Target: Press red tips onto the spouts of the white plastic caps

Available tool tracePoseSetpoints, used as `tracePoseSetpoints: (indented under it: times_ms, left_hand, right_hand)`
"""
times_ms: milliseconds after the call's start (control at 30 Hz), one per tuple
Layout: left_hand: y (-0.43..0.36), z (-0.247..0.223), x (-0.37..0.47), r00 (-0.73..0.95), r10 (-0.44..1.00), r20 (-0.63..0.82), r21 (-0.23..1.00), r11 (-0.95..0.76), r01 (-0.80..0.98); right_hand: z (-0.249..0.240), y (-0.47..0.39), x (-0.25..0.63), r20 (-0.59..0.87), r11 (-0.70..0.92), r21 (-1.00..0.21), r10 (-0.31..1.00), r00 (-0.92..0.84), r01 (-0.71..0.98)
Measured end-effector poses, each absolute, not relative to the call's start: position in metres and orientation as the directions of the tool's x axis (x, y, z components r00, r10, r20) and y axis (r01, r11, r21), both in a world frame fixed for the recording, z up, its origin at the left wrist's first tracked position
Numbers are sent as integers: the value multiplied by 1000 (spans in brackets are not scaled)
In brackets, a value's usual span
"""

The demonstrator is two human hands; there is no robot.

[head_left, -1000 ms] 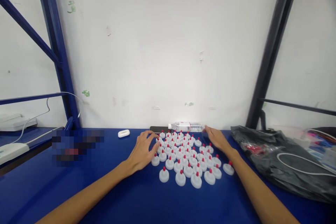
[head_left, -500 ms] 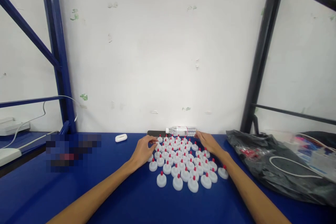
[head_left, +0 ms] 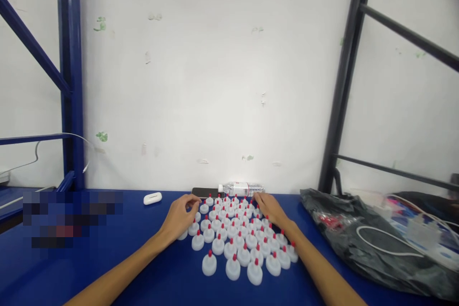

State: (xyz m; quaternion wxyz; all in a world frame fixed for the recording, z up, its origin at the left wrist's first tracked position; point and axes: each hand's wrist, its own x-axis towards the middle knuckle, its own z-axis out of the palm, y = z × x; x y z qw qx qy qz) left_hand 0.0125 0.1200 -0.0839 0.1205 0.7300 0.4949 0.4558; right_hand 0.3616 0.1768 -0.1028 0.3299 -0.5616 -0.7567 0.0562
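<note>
On the desk, red-tipped caps fill six o'clock. Our left hand, at seven, partly hides some; our right hand, at five, curls beside others. We cannot tell whether either hand's fingers grip.

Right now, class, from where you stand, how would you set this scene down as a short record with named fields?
Left hand: beside white plastic caps with red tips; grip unclear
Right hand: at the group's far right, near a clear plastic bottle
Bottle pose: on its side
Left side: small white oval case
Right side: dark grey plastic bag
Surface: smooth blue tabletop
</note>
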Motion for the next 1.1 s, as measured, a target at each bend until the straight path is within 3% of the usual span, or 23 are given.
tracePoseSetpoints:
  times_ms: [200, 367, 500, 633, 1100]
  left_hand:
    - [109, -86, 13, 22, 867, 498, 718, -427, 549]
    - [98, -84, 23, 73, 932, 355, 837, -352, 419]
    - [94, -82, 30, 170, 942, 289, 880, -332, 339]
    - [97, -88, 31, 259, 929, 263, 880, -341, 331]
    - [104, -101, 31, 232, 942, 243, 833, -326, 447]
  right_hand:
    - [-105, 177, 355, 406, 342, -641, 911, -75, 687]
    - [-110, 183, 346, 296, 298, -859, 953, -71, 417]
    - [-112, 184, 333, 211, 239, -943, 968, -137, 234]
    - [-111, 179, 327, 152, 176, -977, 970, -189, 117]
    - [-107, 171, 322, 163, 199, -970, 959, -232, 141]
